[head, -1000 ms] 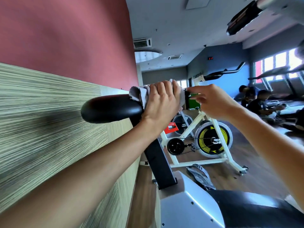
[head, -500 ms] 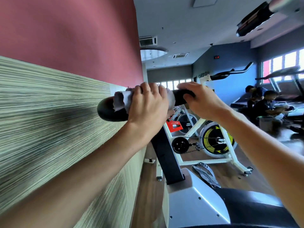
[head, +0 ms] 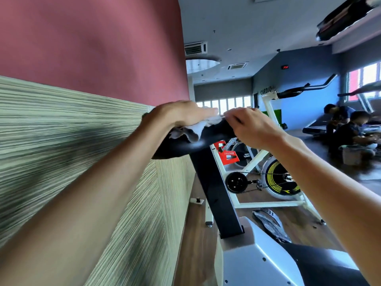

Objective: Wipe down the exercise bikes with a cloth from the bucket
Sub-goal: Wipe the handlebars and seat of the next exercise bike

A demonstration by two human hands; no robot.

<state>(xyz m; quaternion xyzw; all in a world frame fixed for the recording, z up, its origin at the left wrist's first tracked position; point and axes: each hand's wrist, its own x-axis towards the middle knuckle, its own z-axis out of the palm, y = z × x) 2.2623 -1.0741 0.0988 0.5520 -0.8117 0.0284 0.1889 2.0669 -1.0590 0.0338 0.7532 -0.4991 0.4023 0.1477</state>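
- Right now the left hand (head: 181, 116) lies on top of the black seat (head: 185, 145) of the near bike, pressing a pale cloth (head: 195, 129) flat against the padding. Its fingers look together and fairly straight over the cloth, not curled round it.
- Pressing from above this way puts weight into the wipe, and the loose edge of the cloth bunches out below the palm.
- Meanwhile the right hand (head: 253, 129) sits at the far end of the seat, just beside the cloth. Its fingers are bent over the seat's nose, probably to steady it; whether they also pinch the cloth's edge I cannot tell.
- Under the seat a black post (head: 216, 193) slants down into the grey and black bike body (head: 257, 263) at the near right.
- To the left runs a wall, striped pale panelling (head: 72, 151) below and dull red paint (head: 92, 48) above, close beside the seat.
- Farther off stands a white exercise bike (head: 266, 162) with a black and yellow flywheel on a brown wood floor (head: 299, 221); it looks untouched, so the job seems partly done at best.
- At the far right, people (head: 350, 129) sit low by what may be a grey bucket (head: 351, 155), well apart from the hands. Windows and a blue wall close the room.
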